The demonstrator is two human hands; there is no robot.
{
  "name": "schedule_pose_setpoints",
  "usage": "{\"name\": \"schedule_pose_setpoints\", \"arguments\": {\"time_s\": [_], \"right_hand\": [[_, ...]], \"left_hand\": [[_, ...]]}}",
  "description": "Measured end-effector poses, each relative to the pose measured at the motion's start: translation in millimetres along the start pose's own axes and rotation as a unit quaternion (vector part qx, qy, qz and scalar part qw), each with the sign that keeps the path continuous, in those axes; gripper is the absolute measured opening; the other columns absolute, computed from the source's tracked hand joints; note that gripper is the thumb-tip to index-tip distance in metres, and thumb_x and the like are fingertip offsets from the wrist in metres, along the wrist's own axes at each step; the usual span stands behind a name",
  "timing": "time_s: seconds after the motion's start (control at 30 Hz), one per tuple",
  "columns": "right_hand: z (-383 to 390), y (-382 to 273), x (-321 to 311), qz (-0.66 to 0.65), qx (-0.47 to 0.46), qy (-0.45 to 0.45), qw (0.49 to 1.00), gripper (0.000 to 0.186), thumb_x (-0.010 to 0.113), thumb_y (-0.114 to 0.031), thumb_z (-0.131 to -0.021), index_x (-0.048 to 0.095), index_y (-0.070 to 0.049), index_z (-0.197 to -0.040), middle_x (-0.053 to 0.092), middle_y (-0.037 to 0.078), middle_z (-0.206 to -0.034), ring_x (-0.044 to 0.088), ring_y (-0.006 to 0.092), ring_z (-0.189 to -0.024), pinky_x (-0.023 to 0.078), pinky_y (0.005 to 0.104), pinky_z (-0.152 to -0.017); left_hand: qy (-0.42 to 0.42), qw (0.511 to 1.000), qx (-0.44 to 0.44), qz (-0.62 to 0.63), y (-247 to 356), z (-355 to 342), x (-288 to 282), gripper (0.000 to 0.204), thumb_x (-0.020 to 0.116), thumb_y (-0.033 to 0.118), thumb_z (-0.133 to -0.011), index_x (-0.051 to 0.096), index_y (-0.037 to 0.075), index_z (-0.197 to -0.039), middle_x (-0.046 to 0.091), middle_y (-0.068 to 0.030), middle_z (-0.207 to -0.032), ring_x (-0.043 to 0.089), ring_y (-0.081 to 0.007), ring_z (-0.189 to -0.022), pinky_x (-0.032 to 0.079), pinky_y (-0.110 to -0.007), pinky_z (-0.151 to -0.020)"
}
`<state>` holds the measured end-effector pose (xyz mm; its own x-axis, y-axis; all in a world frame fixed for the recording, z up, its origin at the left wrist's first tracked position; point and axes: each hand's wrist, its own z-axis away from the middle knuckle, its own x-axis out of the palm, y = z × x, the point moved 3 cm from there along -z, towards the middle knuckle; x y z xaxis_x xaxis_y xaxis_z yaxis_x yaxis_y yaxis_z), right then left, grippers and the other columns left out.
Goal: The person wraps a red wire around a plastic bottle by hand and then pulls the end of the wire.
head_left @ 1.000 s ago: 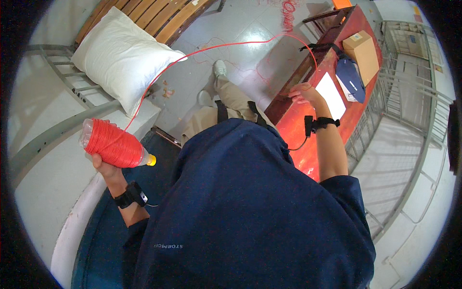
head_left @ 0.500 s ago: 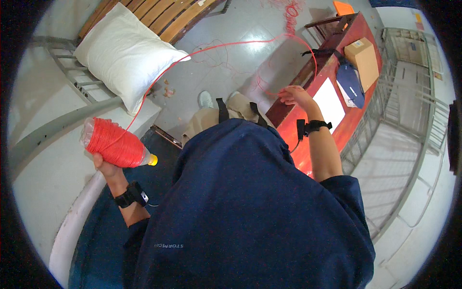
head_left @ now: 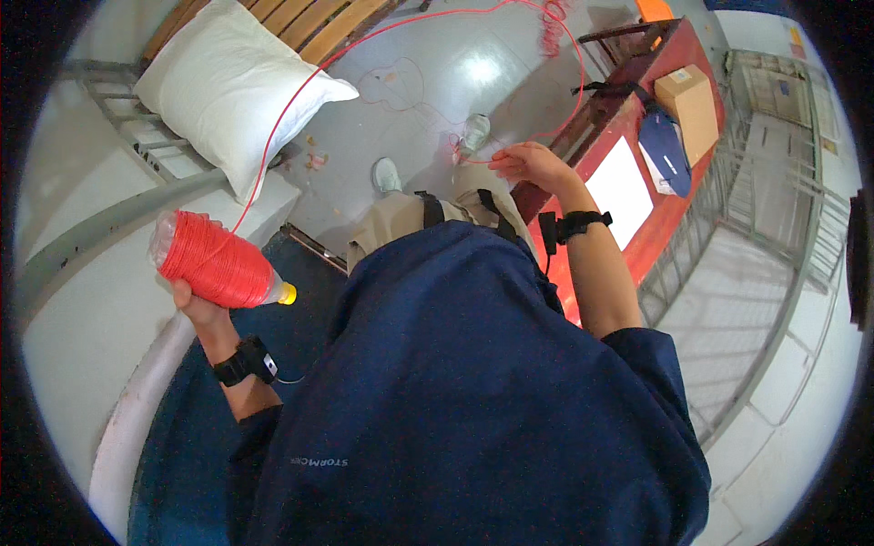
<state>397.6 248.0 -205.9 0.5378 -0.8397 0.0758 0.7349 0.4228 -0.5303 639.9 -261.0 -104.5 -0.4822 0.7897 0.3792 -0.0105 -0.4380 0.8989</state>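
Note:
On the left, my left hand point(head_left: 202, 308) grips a clear plastic bottle point(head_left: 275, 290) with a yellow cap, tilted so the cap points right. Thick layers of red cord point(head_left: 214, 261) are wound round its body. From the bottle one strand rises past the pillow, arcs across the top and comes down to my right hand point(head_left: 533, 166). That hand is beside the red table, fingers closed on the red cord near the fingertips. Thinner red loops trail over the floor beyond it.
A white pillow point(head_left: 232, 96) rests at the upper left near a slatted wooden bench point(head_left: 314, 27). The red table point(head_left: 583, 282) on the right bears white paper point(head_left: 621, 196), a dark blue cloth item point(head_left: 663, 150) and a cardboard box point(head_left: 689, 109). A tangle of red cord point(head_left: 552, 32) lies farther off.
My right hand has moved left and slightly up. The cord's arc has swung higher and wider. My left hand and the bottle have shifted slightly. My right shoe has come into fuller view.

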Motion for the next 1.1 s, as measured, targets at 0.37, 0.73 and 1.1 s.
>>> {"name": "schedule_pose_setpoints", "arguments": {"time_s": [0.37,0.73,1.1], "right_hand": [[0,-76,29,0.01,-0.045,-0.139,0.989,0.036,0.047,-0.025,-0.099,0.063,0.006,-0.11,0.071,0.016,-0.105,0.066,0.0234,-0.095,0.049,0.0339,-0.088],[34,-189,95,0.01,-0.195,-0.357,0.913,0.045,0.05,-0.032,-0.097,0.062,0.009,-0.111,0.069,0.023,-0.105,0.066,0.0291,-0.095,0.048,0.0379,-0.089],[133,-293,57,-0.01,-0.455,-0.342,0.822,0.046,0.048,-0.036,-0.097,0.062,0.003,-0.117,0.065,0.022,-0.116,0.061,0.0311,-0.105,0.041,0.0468,-0.096]], "left_hand": [[0.05,0.996,0.065,-0.019,-6,42,-13,0.101,0.073,0.061,-0.069,0.036,0.001,-0.142,0.052,-0.0176,-0.133,0.056,-0.0318,-0.117,0.05,-0.047,-0.096],[0.127,0.988,0.083,0.028,-21,85,22,0.1,0.071,0.061,-0.072,0.037,-0.001,-0.141,0.053,-0.0189,-0.131,0.057,-0.034,-0.117,0.047,-0.046,-0.098],[0.136,0.988,0.072,0.01,-34,99,23,0.102,0.066,0.066,-0.074,0.034,0.0,-0.145,0.05,-0.0178,-0.136,0.055,-0.0335,-0.119,0.047,-0.048,-0.099]]}}
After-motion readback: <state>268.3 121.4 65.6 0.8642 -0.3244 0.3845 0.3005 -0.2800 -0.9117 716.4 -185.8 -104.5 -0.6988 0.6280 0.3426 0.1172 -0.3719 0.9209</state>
